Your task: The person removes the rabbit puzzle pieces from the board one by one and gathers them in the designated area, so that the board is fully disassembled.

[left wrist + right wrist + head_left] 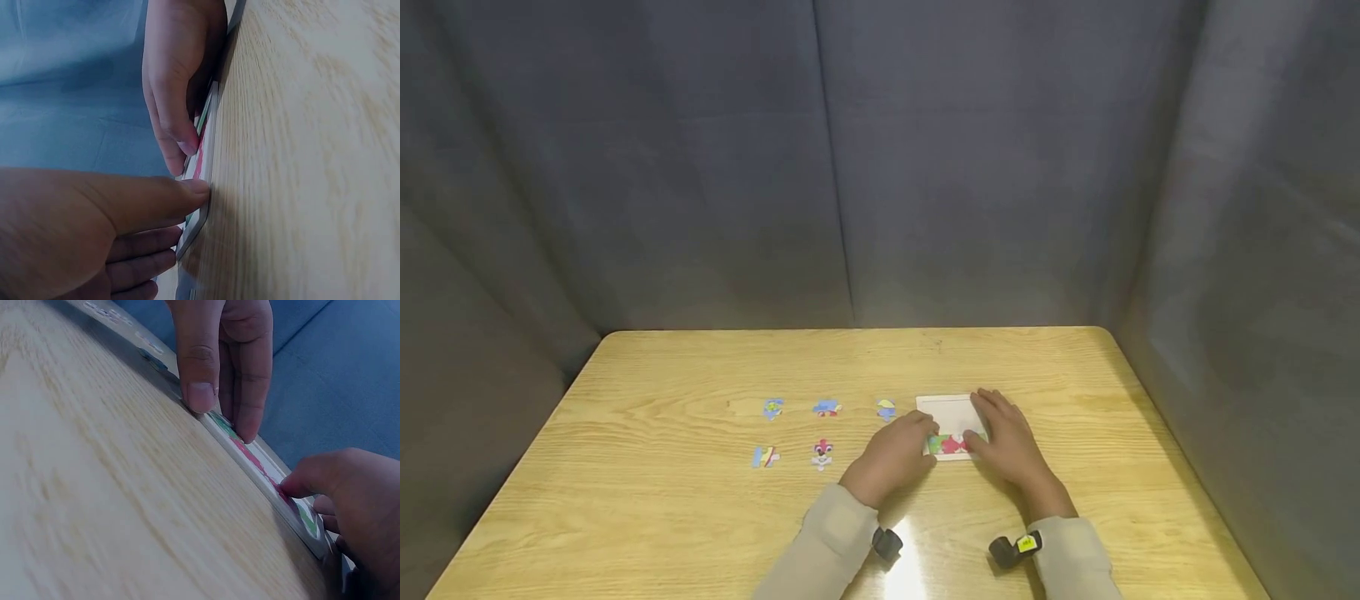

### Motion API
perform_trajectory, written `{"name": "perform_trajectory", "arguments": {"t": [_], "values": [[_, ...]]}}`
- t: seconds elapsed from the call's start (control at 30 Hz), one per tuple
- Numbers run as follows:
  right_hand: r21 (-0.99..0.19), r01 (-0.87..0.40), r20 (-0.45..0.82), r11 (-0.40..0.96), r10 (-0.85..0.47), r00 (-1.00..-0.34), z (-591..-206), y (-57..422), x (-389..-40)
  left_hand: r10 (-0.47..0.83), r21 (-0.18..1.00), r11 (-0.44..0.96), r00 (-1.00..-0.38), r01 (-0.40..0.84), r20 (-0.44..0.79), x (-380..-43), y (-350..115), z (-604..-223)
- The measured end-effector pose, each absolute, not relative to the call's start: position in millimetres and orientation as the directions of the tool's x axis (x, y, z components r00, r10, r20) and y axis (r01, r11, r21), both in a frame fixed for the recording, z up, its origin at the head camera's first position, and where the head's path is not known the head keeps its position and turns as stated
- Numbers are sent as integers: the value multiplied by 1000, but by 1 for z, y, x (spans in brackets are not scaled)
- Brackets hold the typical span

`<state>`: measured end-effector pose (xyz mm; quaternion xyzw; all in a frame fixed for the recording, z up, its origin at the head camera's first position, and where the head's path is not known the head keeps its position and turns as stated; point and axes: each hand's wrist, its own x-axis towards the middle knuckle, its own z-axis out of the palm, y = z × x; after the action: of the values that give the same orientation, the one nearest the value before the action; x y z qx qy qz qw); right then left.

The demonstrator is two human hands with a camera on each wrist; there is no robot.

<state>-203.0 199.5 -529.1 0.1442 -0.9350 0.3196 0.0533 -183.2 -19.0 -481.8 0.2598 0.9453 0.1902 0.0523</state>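
At the near edge of the shallow white tray (951,418), a strip of green and pink puzzle pieces (951,445) is laid, with the tray's pale floor showing beyond it. The tray is set flat on the wooden table (625,500), flanked by both hands. Its near left corner is pinched by the left hand (898,450), the thumb (197,185) being laid on the near rim and the fingers bent at the left side. The tray's right side is bordered by the right hand (1011,442): its fingers are extended, and its thumb is spread away from them, the tip rested on a pink part of the strip. How hard it is pressed cannot be told, nor whether every piece is seated flush.

For a good fit, pressure is best applied straight down over each joint, with the tray braced from its left so that it is not slid. If the rim is tilted, the strip may be sprung loose. Left of the tray, five loose pieces (822,454) are spread in two rows, best left undisturbed by the left forearm.
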Motion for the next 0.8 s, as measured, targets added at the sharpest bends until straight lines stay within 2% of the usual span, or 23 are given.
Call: {"name": "perform_trajectory", "arguments": {"t": [0.8], "values": [[-608, -284, 178, 742, -221, -959, -530, 200, -202, 486, 390, 798, -873, 459, 32, -181, -11, -483]]}}
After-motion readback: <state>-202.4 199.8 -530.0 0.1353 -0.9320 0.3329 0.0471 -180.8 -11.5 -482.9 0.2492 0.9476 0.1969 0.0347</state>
